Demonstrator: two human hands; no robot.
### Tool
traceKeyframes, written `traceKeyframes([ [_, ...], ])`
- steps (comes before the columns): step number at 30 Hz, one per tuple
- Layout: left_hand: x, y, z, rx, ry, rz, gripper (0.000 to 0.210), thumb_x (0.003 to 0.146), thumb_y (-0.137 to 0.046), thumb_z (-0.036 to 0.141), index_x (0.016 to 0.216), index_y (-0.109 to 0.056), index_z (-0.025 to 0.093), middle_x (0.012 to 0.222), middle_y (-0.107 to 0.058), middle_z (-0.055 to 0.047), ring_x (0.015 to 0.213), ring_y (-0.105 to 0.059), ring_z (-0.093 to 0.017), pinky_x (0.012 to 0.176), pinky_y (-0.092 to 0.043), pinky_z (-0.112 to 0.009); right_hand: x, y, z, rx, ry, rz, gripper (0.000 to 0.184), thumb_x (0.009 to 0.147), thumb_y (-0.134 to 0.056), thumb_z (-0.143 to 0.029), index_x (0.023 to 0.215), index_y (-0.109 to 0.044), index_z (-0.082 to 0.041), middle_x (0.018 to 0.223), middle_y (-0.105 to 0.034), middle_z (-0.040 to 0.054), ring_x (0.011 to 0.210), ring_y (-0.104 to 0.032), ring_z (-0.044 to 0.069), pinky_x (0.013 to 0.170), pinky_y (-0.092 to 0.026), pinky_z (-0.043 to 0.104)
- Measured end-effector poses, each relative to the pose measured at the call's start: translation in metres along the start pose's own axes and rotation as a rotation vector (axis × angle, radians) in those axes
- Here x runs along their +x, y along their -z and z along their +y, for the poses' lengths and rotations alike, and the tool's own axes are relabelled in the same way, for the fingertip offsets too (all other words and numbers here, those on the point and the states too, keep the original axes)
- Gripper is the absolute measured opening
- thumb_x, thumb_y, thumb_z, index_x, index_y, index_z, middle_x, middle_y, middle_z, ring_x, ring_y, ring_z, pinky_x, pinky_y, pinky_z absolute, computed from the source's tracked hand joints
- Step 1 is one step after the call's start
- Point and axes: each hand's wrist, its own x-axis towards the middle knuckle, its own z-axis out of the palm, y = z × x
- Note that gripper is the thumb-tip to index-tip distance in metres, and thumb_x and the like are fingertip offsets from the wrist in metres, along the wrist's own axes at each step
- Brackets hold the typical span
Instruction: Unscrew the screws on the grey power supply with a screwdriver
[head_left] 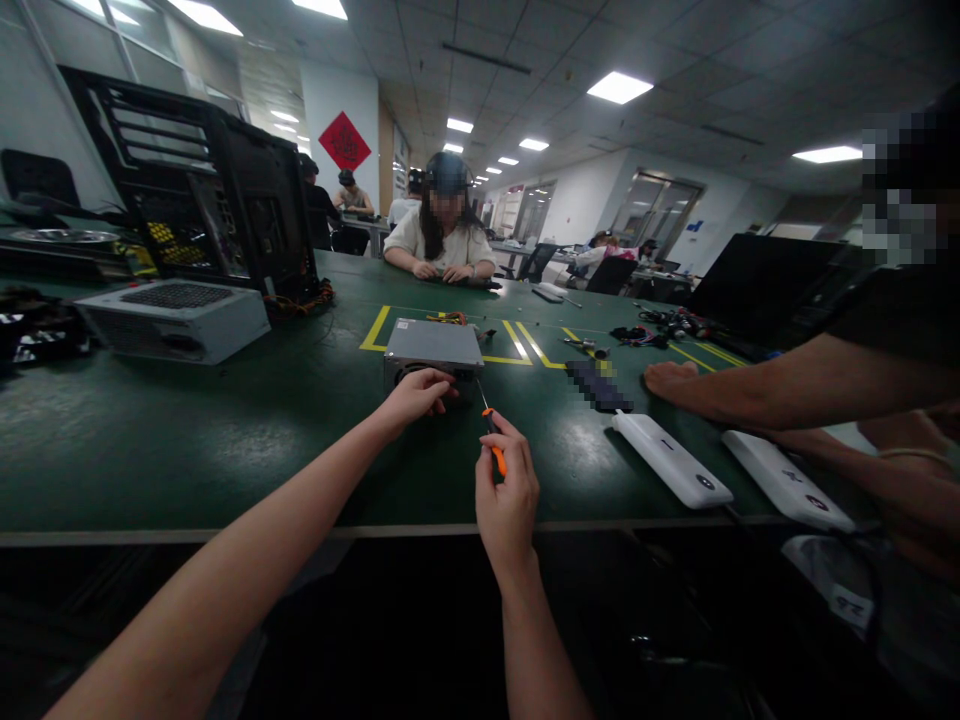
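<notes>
Across the broad green table we went, and there in the middle, just ahead of us, sat the grey metal box, near the yellow tape lines. Our left hand lay against its near face, fingers curled, though whether they pinched anything we couldn't tell. Our right hand was wrapped around the orange-and-black screwdriver, its shaft slanting up to the box's near right corner! Whether the tip met a screw was too small to tell. Good work here, we judged, called for a firm left hand against slipping, the shaft in line with any screw, and steady pressure before any twist.

Out wide, the black computer case towered at far left, well clear of the tool, with a second metal box in front. A co-worker's forearm reached in from the right; two white devices, one nearer and one farther, narrowed that side for our elbow. Loose cables lay beyond, out of the way.
</notes>
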Motion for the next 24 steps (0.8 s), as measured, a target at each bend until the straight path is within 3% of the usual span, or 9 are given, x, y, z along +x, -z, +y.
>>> traceKeyframes([
  [4, 0.0, 0.001, -0.003, 0.182, -0.181, 0.086, 0.019, 0.081, -0.052, 0.018, 0.097, -0.061, 0.014, 0.081, -0.068, -0.004, 0.05, -0.054, -0.008, 0.05, -0.043, -0.021, 0.001, -0.001, -0.001, 0.012, -0.008, -0.025, 0.017, 0.091, -0.039, -0.015, 0.099, -0.053, -0.019, 0.119, -0.056, 0.0112, 0.115, -0.052, 0.018, 0.096, -0.045, 0.039],
  [9, -0.008, 0.0, -0.001, 0.594, -0.523, 0.308, 0.019, 0.085, -0.048, 0.023, 0.097, -0.062, 0.018, 0.086, -0.066, -0.004, 0.076, -0.059, -0.017, 0.071, -0.047, -0.03, 0.0, -0.001, -0.001, -0.038, -0.052, -0.003, 0.021, 0.093, -0.04, -0.026, 0.111, -0.048, -0.019, 0.118, -0.054, 0.0126, 0.112, -0.053, 0.02, 0.092, -0.047, 0.041],
  [13, -0.008, 0.004, 0.0, 0.781, -0.694, 0.475, 0.02, 0.087, -0.045, 0.022, 0.099, -0.061, 0.019, 0.099, -0.064, -0.006, 0.096, -0.055, -0.022, 0.088, -0.044, -0.036, -0.003, -0.004, -0.001, -0.079, -0.133, -0.018, 0.026, 0.094, -0.036, -0.03, 0.115, -0.045, -0.018, 0.106, -0.059, 0.0119, 0.097, -0.06, 0.021, 0.081, -0.052, 0.039],
  [18, 0.001, 0.01, -0.008, 0.931, -0.71, 0.461, 0.03, 0.086, -0.047, 0.023, 0.114, -0.055, 0.019, 0.12, -0.059, -0.007, 0.115, -0.048, -0.023, 0.101, -0.035, -0.038, -0.003, -0.006, 0.0, -0.091, -0.083, 0.043, 0.025, 0.093, -0.039, -0.026, 0.115, -0.042, -0.017, 0.106, -0.061, 0.0135, 0.094, -0.063, 0.021, 0.075, -0.055, 0.037],
  [24, 0.003, 0.013, -0.011, 1.061, -0.645, 0.4, 0.03, 0.09, -0.044, 0.029, 0.117, -0.055, 0.02, 0.124, -0.058, -0.006, 0.115, -0.049, -0.024, 0.1, -0.032, -0.04, 0.012, -0.003, -0.005, -0.061, 0.082, 0.035, 0.012, 0.087, -0.046, -0.017, 0.098, -0.052, -0.019, 0.108, -0.06, 0.011, 0.104, -0.059, 0.019, 0.087, -0.051, 0.037],
])
